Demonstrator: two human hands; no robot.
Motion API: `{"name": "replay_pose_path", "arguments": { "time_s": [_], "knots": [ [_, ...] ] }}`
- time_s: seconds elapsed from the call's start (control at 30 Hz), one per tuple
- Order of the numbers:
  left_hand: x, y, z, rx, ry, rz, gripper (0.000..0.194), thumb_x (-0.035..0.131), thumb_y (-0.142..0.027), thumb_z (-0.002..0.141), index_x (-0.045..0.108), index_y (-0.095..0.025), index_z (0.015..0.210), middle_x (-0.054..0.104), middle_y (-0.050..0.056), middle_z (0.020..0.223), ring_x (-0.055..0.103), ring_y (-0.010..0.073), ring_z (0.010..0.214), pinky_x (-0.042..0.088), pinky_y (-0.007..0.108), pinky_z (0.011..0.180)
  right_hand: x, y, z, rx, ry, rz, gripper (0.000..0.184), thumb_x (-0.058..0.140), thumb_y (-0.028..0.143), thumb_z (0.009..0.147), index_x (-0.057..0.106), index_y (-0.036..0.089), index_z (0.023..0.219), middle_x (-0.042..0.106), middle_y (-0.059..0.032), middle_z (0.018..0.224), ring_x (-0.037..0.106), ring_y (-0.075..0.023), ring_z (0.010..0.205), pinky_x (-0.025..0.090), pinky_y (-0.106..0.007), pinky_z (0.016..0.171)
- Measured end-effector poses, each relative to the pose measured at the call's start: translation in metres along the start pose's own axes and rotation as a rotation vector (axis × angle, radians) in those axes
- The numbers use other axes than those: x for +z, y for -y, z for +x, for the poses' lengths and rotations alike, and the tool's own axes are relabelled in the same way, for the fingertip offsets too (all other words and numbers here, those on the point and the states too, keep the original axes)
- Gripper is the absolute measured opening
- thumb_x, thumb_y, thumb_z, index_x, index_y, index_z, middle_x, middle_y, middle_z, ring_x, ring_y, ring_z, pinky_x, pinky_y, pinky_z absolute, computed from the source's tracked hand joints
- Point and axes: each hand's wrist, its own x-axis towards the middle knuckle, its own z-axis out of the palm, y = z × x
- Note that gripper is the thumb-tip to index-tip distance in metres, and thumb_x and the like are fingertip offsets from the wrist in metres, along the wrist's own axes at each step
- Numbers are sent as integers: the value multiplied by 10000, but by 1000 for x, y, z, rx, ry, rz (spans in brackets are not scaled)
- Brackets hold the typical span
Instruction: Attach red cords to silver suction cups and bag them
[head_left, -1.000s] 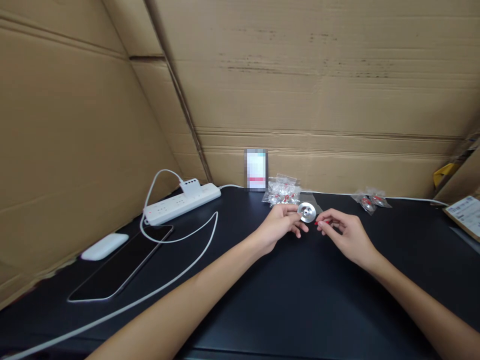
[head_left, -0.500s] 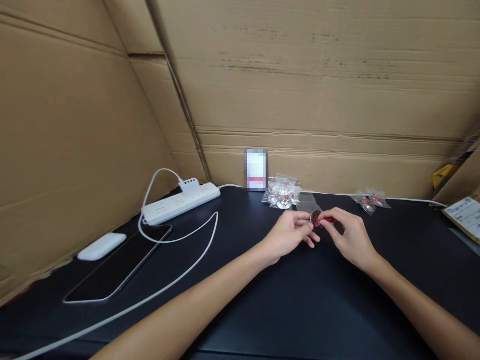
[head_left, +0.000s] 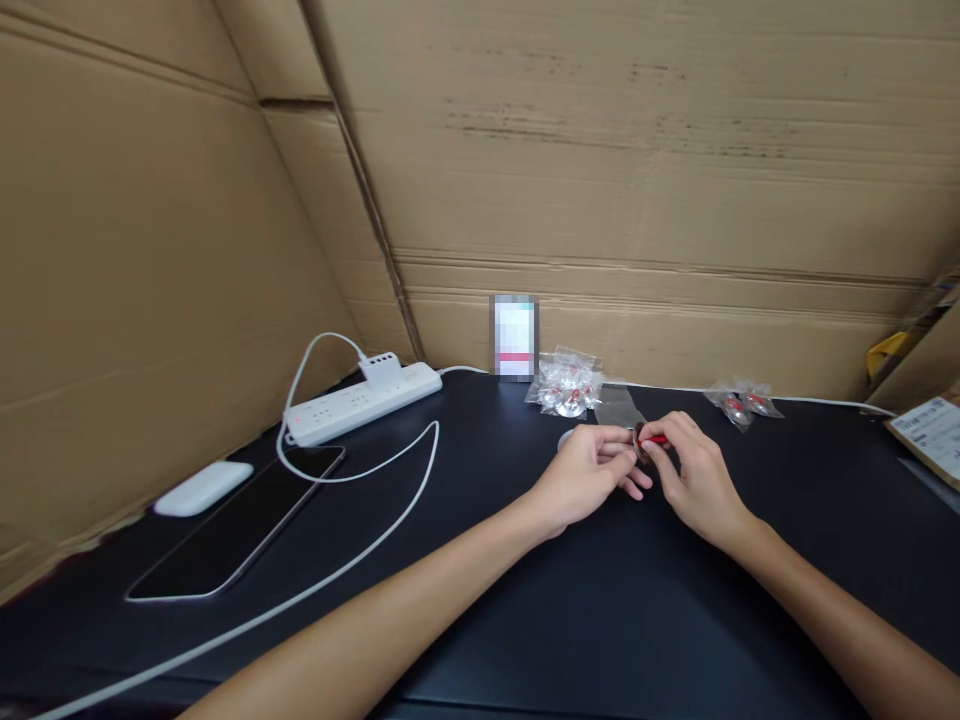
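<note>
Between my two hands is a small round disc with a shiny rim point(head_left: 637, 442), turned nearly edge-on. My left hand point(head_left: 585, 478) grips its left edge between thumb and fingertips, while the lower fingers hang loose. From the other side my right hand point(head_left: 694, 478) pinches a small red piece point(head_left: 658, 438) against the disc's face. Whether the red piece is fixed to the disc, I cannot tell. Partly hidden behind my left hand, a pale round item point(head_left: 565, 438) lies on the black table point(head_left: 570, 620). A flat clear plastic bag point(head_left: 619, 406) is just beyond my hands.
Several clear packets with silver and red pieces point(head_left: 566, 385) lie beside an upright blurred screen point(head_left: 515, 340). More packets point(head_left: 742, 402) lie farther right. Leftward are a white power strip point(head_left: 364, 405), a cable point(head_left: 375, 545), a dark tablet point(head_left: 232, 530) and a white case point(head_left: 202, 489). Cardboard walls point(head_left: 600, 200) surround the table.
Both hands have shifted slightly; the left has moved a little to the right. The disc has turned more edge-on, and a pale round item now shows behind my left hand.
</note>
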Motion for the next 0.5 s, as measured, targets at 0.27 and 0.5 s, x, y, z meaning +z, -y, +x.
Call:
{"name": "replay_pose_path", "arguments": {
  "time_s": [0.27, 0.5],
  "knots": [
    [-2, 3, 0, 4, -46, -91, 92, 596, -155, 864, 620, -67, 853, 673, 85, 723, 694, 174, 682, 574, 303, 654, -2, 11, -1, -80, -12, 5, 134, 484, 162, 944, 609, 205, 925, 604, -72, 854, 542, -217, 811, 468, -367, 739],
    [-7, 2, 1, -60, -102, -120, 80, 654, -124, 814, 586, -97, 782, 667, 56, 655, 673, 153, 601, 555, 284, 602, -4, 16, -1, -30, -6, 71, 130, 523, 171, 916, 640, 226, 924, 638, -58, 827, 576, -200, 731, 487, -339, 663]
  ]
}}
